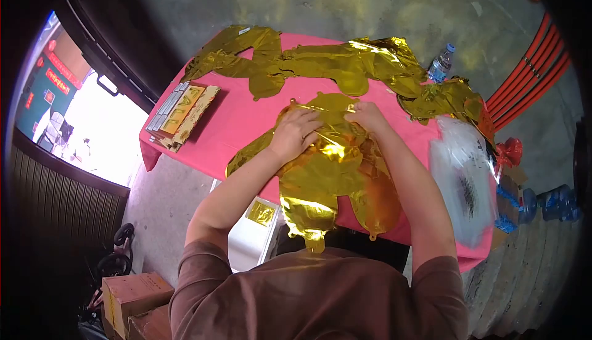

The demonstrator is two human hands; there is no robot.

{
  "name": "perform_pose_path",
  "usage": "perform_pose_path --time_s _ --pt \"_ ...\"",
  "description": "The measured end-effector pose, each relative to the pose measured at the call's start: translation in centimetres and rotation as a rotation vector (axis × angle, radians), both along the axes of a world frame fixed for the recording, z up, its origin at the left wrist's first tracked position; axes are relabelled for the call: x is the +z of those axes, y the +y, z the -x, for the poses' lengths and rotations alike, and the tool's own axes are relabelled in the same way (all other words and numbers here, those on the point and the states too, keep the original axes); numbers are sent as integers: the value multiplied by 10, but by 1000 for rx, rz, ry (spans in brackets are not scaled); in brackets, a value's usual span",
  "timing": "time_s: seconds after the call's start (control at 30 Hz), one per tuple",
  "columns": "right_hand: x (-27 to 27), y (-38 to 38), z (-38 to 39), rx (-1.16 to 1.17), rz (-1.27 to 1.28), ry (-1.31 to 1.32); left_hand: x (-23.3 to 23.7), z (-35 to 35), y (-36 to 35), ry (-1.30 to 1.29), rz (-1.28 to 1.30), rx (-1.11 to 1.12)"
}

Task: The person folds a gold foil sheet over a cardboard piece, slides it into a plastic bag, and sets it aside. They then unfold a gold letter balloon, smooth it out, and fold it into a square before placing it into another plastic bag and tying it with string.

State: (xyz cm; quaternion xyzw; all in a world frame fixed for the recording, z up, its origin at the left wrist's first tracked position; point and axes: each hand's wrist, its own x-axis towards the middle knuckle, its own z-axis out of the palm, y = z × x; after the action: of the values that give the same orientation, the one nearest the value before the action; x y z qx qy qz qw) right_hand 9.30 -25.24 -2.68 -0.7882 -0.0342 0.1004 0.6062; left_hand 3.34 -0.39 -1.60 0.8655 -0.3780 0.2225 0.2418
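Note:
A flat, shiny gold foil balloon (314, 182) is spread over the near side of the pink-covered table, its lower end hanging past the edge towards my body. My left hand (297, 133) rests on its upper left part, fingers stretched out over the foil. At the upper right of the same balloon, my right hand (366, 116) is closed, thumb and fingers pinching the foil near its edge. More flat gold foil balloons (314, 59) lie along the far side of the table.
A box with gold lettering (185, 115) sits at the table's left. On the right are a water bottle (441, 62) and clear plastic bags (462, 179). Red chairs (533, 74) stand beyond, cardboard boxes (132, 300) at lower left. A white drawer unit (253, 235) is below the table.

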Motion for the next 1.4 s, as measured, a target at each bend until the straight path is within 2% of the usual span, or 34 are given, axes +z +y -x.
perform_pose_path --time_s 0.03,0.07,0.1,0.13,0.17,0.23,0.27,0.33,0.43,0.57,0.63,0.67,0.73,0.83,1.03,1.07,1.13,1.17,1.2,1.27,1.3,1.37,1.4 --pt "4 -7 3 2 193 -44 6 -1 -3 0 -2 -2" --pt "6 -14 9 -45 68 -96 13 -4 -6 20 31 3" --pt "7 -23 9 -42 70 -94 16 -11 -7 41 66 11" --pt "8 -35 9 -62 195 -197 16 -34 -3 412 173 -33" --pt "9 -44 7 -83 321 -304 7 -52 -2 409 177 -32" --pt "9 -56 8 -23 307 -281 -12 -82 -5 378 288 292" --pt "5 -59 9 35 291 -251 -16 -95 -9 373 293 290" --pt "-8 -61 8 38 269 -248 -14 -110 -25 526 -11 488" --pt "-6 -58 16 32 294 -277 -14 -117 -46 623 -52 554" --pt "16 -66 28 78 405 -269 -15 -128 -42 789 -164 391" --pt "29 -72 38 88 425 -343 -6 -119 -35 969 223 55" --pt "37 -75 40 70 377 -357 -5 -113 -41 982 340 44" --pt "43 -81 37 37 188 -291 18 -104 -50 1002 377 26" --pt "60 -91 28 -34 342 -308 17 -123 -62 1015 425 -14" --pt "49 -90 -8 -228 661 -605 -24 -184 -72 938 448 181" --pt "51 -85 -12 -228 660 -609 -36 -186 -73 903 556 200" --pt "58 -71 -16 -370 803 -504 -24 -177 -68 724 415 224" --pt "55 -69 -20 -365 798 -503 -22 -168 -68 586 361 324" --pt "52 -65 -23 -385 890 -586 -22 -161 -64 590 357 331" --pt "45 -61 -24 -353 999 -668 -19 -149 -52 215 338 274" --pt "47 -53 -16 -303 1017 -667 21 -109 -43 451 314 214" --pt "37 -36 8 -167 997 -801 13 -88 -16 394 58 161" --pt "29 -29 21 -77 943 -865 23 -68 -7 493 -58 136"
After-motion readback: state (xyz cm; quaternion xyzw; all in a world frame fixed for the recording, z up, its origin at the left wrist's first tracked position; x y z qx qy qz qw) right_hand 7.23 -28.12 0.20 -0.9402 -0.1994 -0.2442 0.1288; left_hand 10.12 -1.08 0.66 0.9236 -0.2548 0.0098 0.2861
